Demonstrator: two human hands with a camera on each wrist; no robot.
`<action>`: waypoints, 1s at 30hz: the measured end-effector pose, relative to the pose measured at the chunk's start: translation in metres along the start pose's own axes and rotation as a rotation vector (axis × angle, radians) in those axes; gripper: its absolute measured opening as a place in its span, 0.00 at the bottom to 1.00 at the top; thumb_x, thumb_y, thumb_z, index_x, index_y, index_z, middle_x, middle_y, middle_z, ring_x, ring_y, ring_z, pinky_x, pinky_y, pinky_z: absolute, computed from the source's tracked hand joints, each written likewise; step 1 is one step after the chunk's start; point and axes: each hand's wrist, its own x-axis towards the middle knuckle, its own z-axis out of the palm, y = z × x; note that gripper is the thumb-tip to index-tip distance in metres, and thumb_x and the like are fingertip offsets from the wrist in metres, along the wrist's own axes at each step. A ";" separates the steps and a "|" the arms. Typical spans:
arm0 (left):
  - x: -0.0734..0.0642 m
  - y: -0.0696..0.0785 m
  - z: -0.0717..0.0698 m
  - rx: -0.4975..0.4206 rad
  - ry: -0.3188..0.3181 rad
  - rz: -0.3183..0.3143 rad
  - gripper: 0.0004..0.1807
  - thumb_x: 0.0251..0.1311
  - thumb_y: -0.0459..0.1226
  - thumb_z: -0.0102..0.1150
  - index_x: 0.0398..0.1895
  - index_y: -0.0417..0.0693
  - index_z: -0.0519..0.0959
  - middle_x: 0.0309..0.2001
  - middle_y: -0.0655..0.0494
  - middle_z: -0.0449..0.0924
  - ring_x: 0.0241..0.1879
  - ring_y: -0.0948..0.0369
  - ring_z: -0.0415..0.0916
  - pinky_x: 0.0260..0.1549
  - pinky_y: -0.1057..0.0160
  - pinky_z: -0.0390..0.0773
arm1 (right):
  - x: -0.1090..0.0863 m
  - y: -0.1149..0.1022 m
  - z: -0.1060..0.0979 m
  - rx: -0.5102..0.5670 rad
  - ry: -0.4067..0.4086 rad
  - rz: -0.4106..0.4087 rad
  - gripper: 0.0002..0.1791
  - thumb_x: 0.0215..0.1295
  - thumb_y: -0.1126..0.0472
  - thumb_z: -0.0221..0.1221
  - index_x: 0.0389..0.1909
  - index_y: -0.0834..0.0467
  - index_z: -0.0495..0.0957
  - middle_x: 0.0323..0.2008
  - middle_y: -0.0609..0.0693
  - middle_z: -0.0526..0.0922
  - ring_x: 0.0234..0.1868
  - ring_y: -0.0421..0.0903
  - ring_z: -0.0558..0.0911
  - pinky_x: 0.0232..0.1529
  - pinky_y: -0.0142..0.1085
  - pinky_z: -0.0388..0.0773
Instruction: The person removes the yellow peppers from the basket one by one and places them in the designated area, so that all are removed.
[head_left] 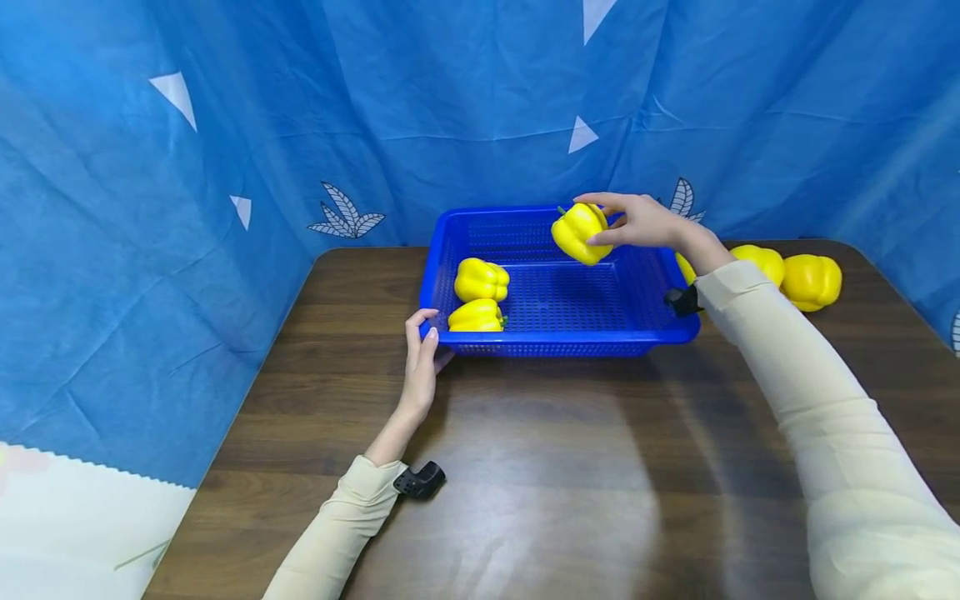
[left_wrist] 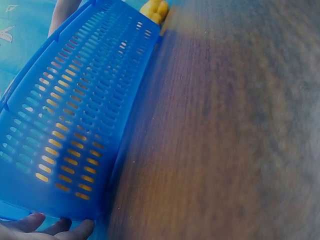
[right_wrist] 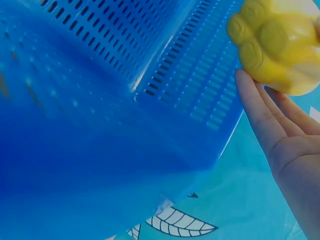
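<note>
A blue perforated plastic basket (head_left: 555, 337) stands on the wooden table. Two yellow bell peppers (head_left: 481, 281) lie inside it, at its left end. My right hand (head_left: 637, 222) holds another yellow bell pepper (head_left: 582, 233) between thumb and fingers, above the basket's right half; the right wrist view shows this held pepper (right_wrist: 280, 45) from its lobed end. At the basket's front left corner, my left hand (head_left: 422, 367) grips the rim, thumb and fingers around it. In the left wrist view only the fingertips (left_wrist: 80, 231) show, against the basket wall.
Several more yellow bell peppers (head_left: 812, 282) lie on the table (head_left: 525, 467) to the right of the basket, partly hidden by my right forearm. A blue curtain (head_left: 465, 100) with white triangles and leaf prints hangs behind and at the sides of the table.
</note>
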 end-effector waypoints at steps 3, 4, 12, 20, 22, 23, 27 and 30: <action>0.001 -0.001 -0.001 0.007 -0.001 0.002 0.22 0.69 0.44 0.32 0.63 0.47 0.52 0.69 0.47 0.45 0.68 0.45 0.51 0.59 0.32 0.62 | -0.001 -0.001 -0.003 0.018 -0.009 0.017 0.38 0.64 0.50 0.55 0.72 0.45 0.50 0.63 0.64 0.66 0.58 0.63 0.73 0.55 0.53 0.73; 0.002 -0.001 -0.001 0.009 0.000 0.003 0.22 0.69 0.44 0.32 0.63 0.47 0.52 0.69 0.47 0.45 0.68 0.45 0.52 0.59 0.32 0.62 | -0.002 -0.001 -0.004 0.023 -0.013 0.023 0.38 0.64 0.49 0.55 0.72 0.45 0.49 0.64 0.64 0.65 0.58 0.63 0.72 0.56 0.54 0.72; 0.003 -0.002 -0.002 -0.002 0.002 0.004 0.22 0.69 0.44 0.33 0.63 0.48 0.52 0.68 0.47 0.46 0.68 0.46 0.51 0.59 0.32 0.61 | -0.008 -0.001 -0.010 0.040 -0.017 0.049 0.38 0.65 0.48 0.54 0.73 0.44 0.48 0.67 0.64 0.62 0.60 0.64 0.70 0.58 0.58 0.68; 0.003 -0.002 -0.003 -0.022 0.005 0.002 0.22 0.69 0.44 0.33 0.63 0.47 0.52 0.68 0.47 0.47 0.69 0.47 0.50 0.59 0.32 0.61 | -0.015 0.005 -0.015 0.057 -0.002 0.061 0.38 0.65 0.47 0.54 0.72 0.43 0.48 0.67 0.63 0.61 0.60 0.64 0.70 0.57 0.57 0.69; 0.003 -0.002 -0.003 -0.017 0.004 0.001 0.22 0.69 0.44 0.33 0.62 0.47 0.53 0.68 0.48 0.47 0.69 0.47 0.50 0.59 0.32 0.61 | -0.017 0.006 -0.016 0.064 -0.001 0.063 0.38 0.65 0.47 0.54 0.73 0.44 0.48 0.67 0.63 0.61 0.60 0.64 0.70 0.57 0.57 0.70; 0.003 -0.002 -0.003 -0.012 0.004 0.000 0.22 0.69 0.44 0.32 0.62 0.47 0.53 0.68 0.48 0.47 0.69 0.47 0.49 0.59 0.32 0.61 | -0.018 0.006 -0.017 0.067 0.000 0.065 0.38 0.65 0.47 0.54 0.73 0.44 0.48 0.67 0.63 0.61 0.60 0.63 0.71 0.56 0.56 0.71; 0.003 -0.002 -0.004 -0.015 0.011 0.002 0.21 0.69 0.43 0.32 0.62 0.47 0.53 0.68 0.47 0.48 0.69 0.47 0.50 0.59 0.32 0.62 | -0.023 0.007 -0.020 0.094 0.008 0.064 0.38 0.65 0.48 0.54 0.73 0.45 0.48 0.66 0.62 0.63 0.57 0.61 0.73 0.53 0.50 0.76; 0.003 -0.001 -0.004 -0.024 0.018 0.002 0.22 0.68 0.43 0.33 0.62 0.46 0.53 0.67 0.46 0.50 0.68 0.47 0.51 0.58 0.32 0.62 | -0.027 0.009 -0.021 0.107 0.017 0.061 0.38 0.65 0.48 0.54 0.73 0.44 0.49 0.65 0.62 0.64 0.55 0.60 0.74 0.51 0.47 0.79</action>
